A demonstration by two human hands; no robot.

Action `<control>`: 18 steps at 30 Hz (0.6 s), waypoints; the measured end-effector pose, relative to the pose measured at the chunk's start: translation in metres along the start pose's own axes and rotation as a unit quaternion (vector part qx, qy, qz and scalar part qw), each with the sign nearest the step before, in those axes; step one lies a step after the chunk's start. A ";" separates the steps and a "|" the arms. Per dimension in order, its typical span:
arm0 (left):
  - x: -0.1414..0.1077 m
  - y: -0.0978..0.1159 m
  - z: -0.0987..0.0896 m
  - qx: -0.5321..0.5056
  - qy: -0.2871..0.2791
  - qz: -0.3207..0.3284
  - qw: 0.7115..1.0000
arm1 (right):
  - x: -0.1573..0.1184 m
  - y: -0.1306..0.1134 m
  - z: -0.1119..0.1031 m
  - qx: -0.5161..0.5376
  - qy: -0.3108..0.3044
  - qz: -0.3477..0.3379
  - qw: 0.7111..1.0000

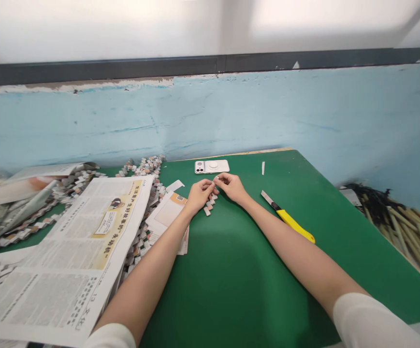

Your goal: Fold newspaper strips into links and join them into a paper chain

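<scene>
My left hand (pixel 199 194) and my right hand (pixel 232 187) meet above the green table, fingertips pinched together. Between them they grip a short folded-paper chain (pixel 208 210), whose zigzag end hangs below my left fingers. A small whitish bit of it shows at my fingertips; the rest is covered by the fingers. Just beyond the hands lies a white phone (pixel 221 166), back side up. To the right of my right forearm rests a yellow-handled utility knife (pixel 293 224) with its blade out. A narrow paper strip (pixel 263 168) lies farther back.
A newspaper (pixel 86 241) spreads over the table's left side, with heaps of folded-paper chain (pixel 146 166) around it. Cut paper sheets (pixel 162 215) lie beside my left forearm. A blue wall (pixel 231 116) bounds the green table (pixel 246 290) behind. Bundled sticks (pixel 409 227) stand off its right edge.
</scene>
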State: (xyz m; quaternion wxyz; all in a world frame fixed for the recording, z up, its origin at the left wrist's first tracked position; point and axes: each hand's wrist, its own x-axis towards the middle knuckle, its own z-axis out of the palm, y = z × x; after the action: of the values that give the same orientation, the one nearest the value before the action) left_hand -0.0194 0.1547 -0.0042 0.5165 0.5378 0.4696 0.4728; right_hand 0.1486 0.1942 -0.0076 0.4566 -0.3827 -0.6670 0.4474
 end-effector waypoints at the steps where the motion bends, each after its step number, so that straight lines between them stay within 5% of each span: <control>1: 0.000 0.000 0.000 -0.002 -0.001 0.000 1.000 | 0.001 0.000 -0.001 0.009 -0.002 0.000 1.000; 18: 0.001 0.000 0.000 -0.009 -0.002 0.005 1.000 | 0.002 -0.002 -0.002 0.029 -0.001 0.009 1.000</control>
State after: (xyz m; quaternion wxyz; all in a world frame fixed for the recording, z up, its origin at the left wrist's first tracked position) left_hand -0.0193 0.1553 -0.0044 0.5199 0.5361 0.4615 0.4788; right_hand 0.1495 0.1959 -0.0051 0.4628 -0.3745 -0.6509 0.4710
